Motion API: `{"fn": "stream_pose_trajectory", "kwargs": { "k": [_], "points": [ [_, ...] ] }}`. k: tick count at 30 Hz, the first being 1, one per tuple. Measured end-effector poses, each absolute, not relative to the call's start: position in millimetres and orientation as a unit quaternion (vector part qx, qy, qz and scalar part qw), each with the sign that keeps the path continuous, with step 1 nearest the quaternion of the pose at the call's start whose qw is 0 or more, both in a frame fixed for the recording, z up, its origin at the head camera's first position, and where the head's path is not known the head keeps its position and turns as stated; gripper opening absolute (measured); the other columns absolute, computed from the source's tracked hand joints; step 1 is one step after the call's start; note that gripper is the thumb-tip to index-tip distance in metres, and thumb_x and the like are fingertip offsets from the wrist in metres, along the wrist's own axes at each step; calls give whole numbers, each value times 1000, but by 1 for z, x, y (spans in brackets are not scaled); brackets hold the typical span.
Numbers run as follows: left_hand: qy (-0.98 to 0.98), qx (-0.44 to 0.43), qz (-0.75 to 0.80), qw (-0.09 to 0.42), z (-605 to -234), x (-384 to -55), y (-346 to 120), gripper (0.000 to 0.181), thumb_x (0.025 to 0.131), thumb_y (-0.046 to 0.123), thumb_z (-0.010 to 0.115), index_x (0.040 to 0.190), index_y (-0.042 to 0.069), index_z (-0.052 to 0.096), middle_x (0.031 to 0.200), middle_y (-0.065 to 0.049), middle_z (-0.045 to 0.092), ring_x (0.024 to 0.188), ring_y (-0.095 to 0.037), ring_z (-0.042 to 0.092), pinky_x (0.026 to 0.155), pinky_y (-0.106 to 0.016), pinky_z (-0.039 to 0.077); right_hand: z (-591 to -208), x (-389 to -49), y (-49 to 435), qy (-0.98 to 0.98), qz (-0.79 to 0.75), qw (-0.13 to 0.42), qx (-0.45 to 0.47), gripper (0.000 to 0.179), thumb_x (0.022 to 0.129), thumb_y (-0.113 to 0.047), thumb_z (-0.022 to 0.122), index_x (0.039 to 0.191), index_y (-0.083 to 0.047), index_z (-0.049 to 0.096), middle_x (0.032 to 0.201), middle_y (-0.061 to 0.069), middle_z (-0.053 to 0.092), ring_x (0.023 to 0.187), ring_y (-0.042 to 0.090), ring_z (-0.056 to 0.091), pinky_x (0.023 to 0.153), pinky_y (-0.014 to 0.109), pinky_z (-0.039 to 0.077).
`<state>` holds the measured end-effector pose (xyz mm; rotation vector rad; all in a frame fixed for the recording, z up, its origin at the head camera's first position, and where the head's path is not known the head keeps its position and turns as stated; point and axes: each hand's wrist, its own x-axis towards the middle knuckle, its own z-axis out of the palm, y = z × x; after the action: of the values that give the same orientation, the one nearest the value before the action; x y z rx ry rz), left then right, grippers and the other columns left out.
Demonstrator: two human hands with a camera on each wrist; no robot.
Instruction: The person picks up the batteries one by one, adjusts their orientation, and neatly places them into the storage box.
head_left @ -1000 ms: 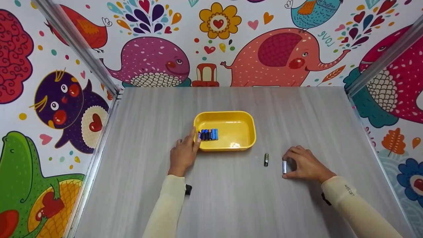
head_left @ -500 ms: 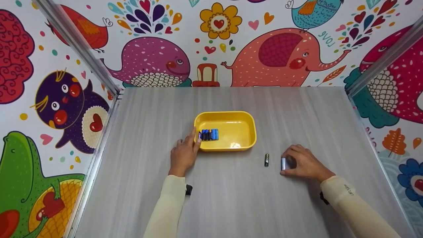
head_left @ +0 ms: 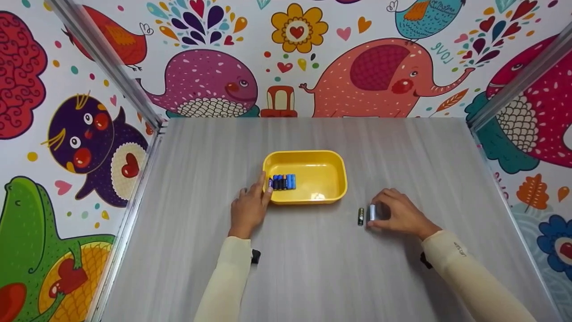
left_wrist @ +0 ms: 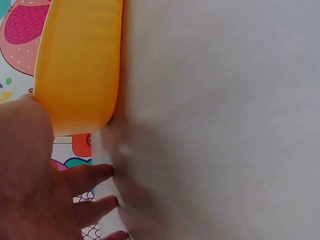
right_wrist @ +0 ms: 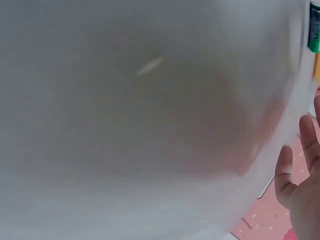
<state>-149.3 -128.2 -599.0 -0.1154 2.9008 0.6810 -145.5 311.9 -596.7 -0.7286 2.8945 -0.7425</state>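
A yellow plastic tray [head_left: 313, 197] stands mid-table, with several blue and dark batteries [head_left: 281, 182] side by side in its left part. My left hand [head_left: 248, 212] holds the tray's left near corner, thumb over the rim. In the left wrist view, other fingers [left_wrist: 92, 172] of that hand reach down to the tabletop. To the right of the tray, my right hand [head_left: 400, 214] pinches a silvery battery [head_left: 372, 213] upright between thumb and fingers. Just left of it lies a black battery [head_left: 360, 216]. The right wrist view catches part of a green-ended battery [right_wrist: 314, 30] at its edge.
The grey wood-grain table [head_left: 313, 268] ends at a back wall [head_left: 286, 58] printed with cartoon animals. Metal frame posts [head_left: 107, 67] rise at both back corners, and a metal rail runs along the left edge.
My right hand has moved left with the silvery battery, close to the black one on the table. My left hand and the tray have stayed in place.
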Motion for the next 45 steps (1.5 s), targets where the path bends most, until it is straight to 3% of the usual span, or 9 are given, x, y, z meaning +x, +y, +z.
{"fn": "stream_pose_trajectory", "kwargs": {
  "k": [8, 14, 20, 25, 29, 37, 45],
  "points": [
    [971, -40, 224, 78, -597, -149, -128, 62, 107, 61, 32, 163, 44, 12, 154, -4, 52, 137, -37, 48, 109, -62, 40, -586, -164, 287, 913, -300, -4, -275, 47, 73, -43, 92, 106, -20, 69, 107, -8, 65, 103, 12, 58, 91, 38, 50],
    [970, -40, 226, 80, -596, -149, -128, 62, 107, 60, 33, 163, 44, 10, 154, -4, 52, 138, -38, 48, 111, -62, 39, -574, -174, 262, 910, -319, 2, -263, 50, 75, -50, 89, 110, -22, 67, 110, -7, 63, 105, 12, 56, 95, 42, 52],
    [970, -44, 226, 80, -597, -150, -129, 62, 107, 60, 33, 163, 45, 10, 154, -4, 52, 136, -37, 49, 112, -60, 39, -564, -192, 235, 902, -332, 3, -275, 52, 77, -46, 89, 114, -18, 66, 113, 1, 63, 108, 27, 61, 98, 47, 54],
    [968, -39, 236, 77, -598, -149, -127, 63, 107, 59, 35, 163, 45, 11, 153, -4, 53, 131, -36, 51, 111, -59, 40, -558, -204, 217, 907, -330, 21, -260, 51, 78, -38, 90, 117, -17, 65, 117, 7, 63, 109, 33, 60, 99, 48, 53],
    [967, -38, 242, 71, -598, -149, -127, 63, 107, 58, 38, 163, 44, 13, 152, -4, 53, 129, -36, 52, 110, -59, 40, -556, -212, 204, 915, -321, 42, -242, 53, 79, -43, 88, 119, -19, 63, 121, 4, 61, 113, 33, 58, 102, 47, 53],
    [970, -28, 233, 56, -598, -148, -128, 62, 107, 59, 34, 163, 43, 14, 154, -4, 53, 129, -38, 53, 106, -61, 42, -556, -234, 178, 899, -341, 45, -270, 51, 80, -37, 88, 119, -14, 64, 121, 8, 61, 117, 36, 63, 97, 51, 55],
    [972, -24, 230, 51, -598, -147, -128, 61, 108, 58, 32, 164, 42, 14, 152, -4, 54, 131, -40, 52, 106, -60, 43, -560, -244, 152, 908, -344, 99, -217, 52, 82, -40, 87, 122, -18, 62, 126, 6, 60, 123, 33, 59, 107, 49, 50]
  ]
}}
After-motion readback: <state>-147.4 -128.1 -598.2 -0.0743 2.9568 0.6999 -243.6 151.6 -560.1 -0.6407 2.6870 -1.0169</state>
